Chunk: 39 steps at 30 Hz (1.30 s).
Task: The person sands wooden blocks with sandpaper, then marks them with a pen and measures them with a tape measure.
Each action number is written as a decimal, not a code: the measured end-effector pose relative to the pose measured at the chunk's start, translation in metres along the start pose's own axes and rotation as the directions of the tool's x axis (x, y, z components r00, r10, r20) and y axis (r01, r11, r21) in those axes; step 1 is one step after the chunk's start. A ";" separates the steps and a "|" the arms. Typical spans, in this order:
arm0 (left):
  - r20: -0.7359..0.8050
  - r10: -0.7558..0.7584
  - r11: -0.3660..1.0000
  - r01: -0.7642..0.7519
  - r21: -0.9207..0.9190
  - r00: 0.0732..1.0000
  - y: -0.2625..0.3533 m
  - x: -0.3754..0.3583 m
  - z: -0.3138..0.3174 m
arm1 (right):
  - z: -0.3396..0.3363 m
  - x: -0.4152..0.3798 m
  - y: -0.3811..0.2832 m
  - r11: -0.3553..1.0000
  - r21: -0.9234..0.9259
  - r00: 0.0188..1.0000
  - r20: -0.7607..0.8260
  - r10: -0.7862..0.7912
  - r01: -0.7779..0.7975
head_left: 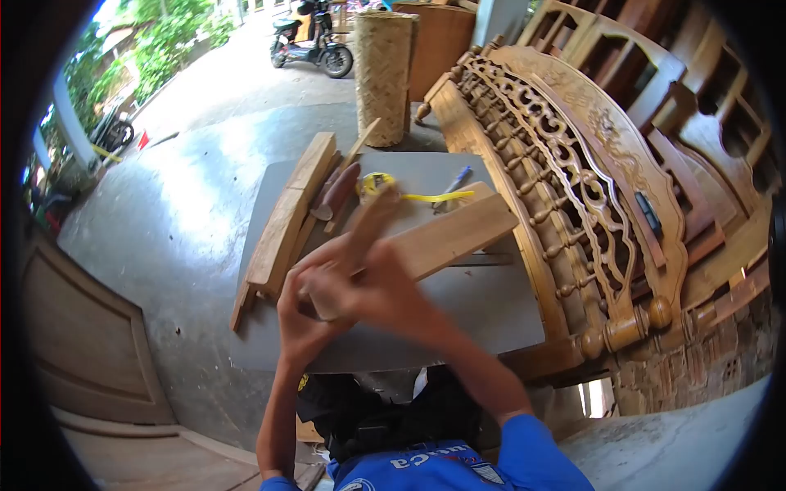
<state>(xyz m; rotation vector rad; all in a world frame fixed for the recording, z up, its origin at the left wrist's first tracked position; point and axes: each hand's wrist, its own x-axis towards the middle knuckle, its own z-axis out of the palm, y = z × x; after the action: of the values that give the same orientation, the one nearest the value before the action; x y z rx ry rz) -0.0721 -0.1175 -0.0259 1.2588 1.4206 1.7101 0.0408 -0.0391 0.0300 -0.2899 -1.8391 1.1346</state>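
Observation:
A short piece of wood (370,227), smeared by motion, slants up over the table between my two hands. My left hand (301,315) is closed around its lower part. Across it lies my right hand (372,282), blurred, with its fingers curled against the same piece. Just beyond are a yellow tape measure (377,182) with some blade pulled out and a blue-tipped pen-like tool (463,176). A wide wooden board (458,233) rests to the right of my hands. On the left, a dark reddish-brown rounded piece (337,192) lies beside a long timber (291,213).
The grey tabletop (401,348) is in front of me. A carved wooden frame with turned spindles (565,188) leans along its right side. Behind the table stands a woven roll (383,78). Wooden panels (78,319) lie at lower left, and a motorbike (315,45) is parked farther off.

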 end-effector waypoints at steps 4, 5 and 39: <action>0.034 0.113 0.969 -0.117 0.215 0.993 -0.008 -0.001 -0.008 | -0.005 -0.001 -0.001 0.990 0.106 0.996 0.024 0.090 -0.092; 0.043 0.116 0.974 -0.122 0.188 0.992 -0.008 0.000 -0.007 | -0.022 -0.005 0.002 0.983 0.027 0.981 -0.053 0.184 -0.183; 0.121 0.169 0.985 -0.164 -0.051 0.978 0.037 -0.007 0.027 | -0.045 -0.012 -0.072 0.964 0.180 0.980 0.007 0.200 -0.198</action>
<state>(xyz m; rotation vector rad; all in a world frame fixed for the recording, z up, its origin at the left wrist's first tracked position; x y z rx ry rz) -0.0404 -0.1221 0.0069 1.4712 1.2320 1.7251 0.1017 -0.0601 0.0872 -0.3815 -1.7114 1.4254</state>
